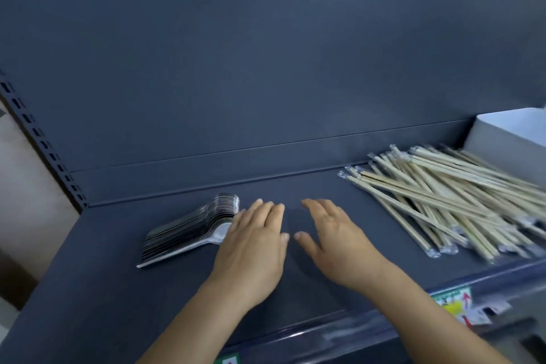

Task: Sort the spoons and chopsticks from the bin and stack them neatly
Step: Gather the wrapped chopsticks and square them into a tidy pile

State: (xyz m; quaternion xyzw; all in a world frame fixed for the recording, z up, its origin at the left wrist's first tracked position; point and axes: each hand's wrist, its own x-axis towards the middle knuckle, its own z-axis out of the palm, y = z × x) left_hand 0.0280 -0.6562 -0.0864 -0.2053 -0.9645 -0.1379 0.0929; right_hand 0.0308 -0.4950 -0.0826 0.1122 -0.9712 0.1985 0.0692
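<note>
A tight stack of metal spoons (pixel 192 227) lies on its side on the dark shelf (pixel 118 275), bowls toward the back. My left hand (pixel 254 245) is flat with straight fingers just right of the stack, its edge by the spoon necks. My right hand (pixel 334 239) hovers flat beside it, fingers spread, holding nothing. A loose pile of wrapped wooden chopsticks (pixel 449 201) spreads across the shelf's right side, apart from both hands.
A white box (pixel 508 133) stands at the far right behind the chopsticks. The shelf's dark back panel (pixel 266 68) rises behind. A slotted upright (pixel 38 139) runs down the left. Colourful labels (pixel 455 303) stick to the shelf's front edge.
</note>
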